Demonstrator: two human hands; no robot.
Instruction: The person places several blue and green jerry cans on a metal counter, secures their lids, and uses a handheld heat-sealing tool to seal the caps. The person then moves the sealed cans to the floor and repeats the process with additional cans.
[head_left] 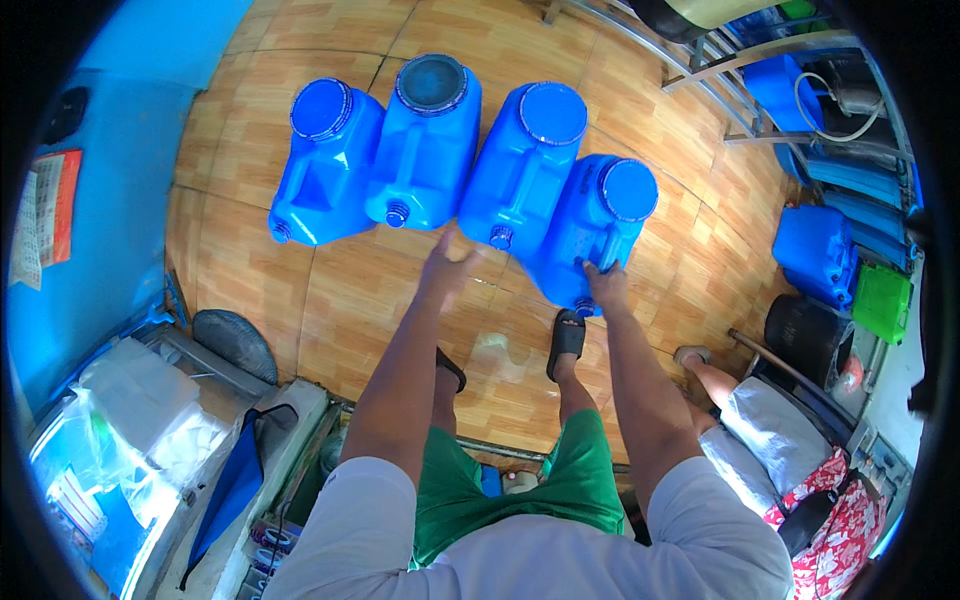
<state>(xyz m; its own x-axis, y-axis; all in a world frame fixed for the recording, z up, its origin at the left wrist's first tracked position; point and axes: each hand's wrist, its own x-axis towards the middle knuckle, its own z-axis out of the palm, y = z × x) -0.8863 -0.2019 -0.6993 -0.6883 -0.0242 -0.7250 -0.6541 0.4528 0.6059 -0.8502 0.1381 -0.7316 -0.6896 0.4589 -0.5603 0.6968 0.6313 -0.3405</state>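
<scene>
Several blue plastic water jugs with wide round lids and small spout caps stand in a row on the floor. My right hand (607,287) is closed round the lower handle of the rightmost jug (572,232). My left hand (450,270), slightly blurred, has its fingers apart and holds nothing. It is just below the gap between the second jug (425,160) and the third jug (522,175). At the left end of the row is another jug (335,180). The second jug's lid (431,84) looks darker than the others.
Wood-patterned tiles (380,330) cover the floor. A metal rack (700,70) runs along the right, with a blue container (815,250) and a green container (882,303) near the wall. Another person's legs (740,420) are at lower right. A cluttered glass-topped counter (130,430) stands at lower left.
</scene>
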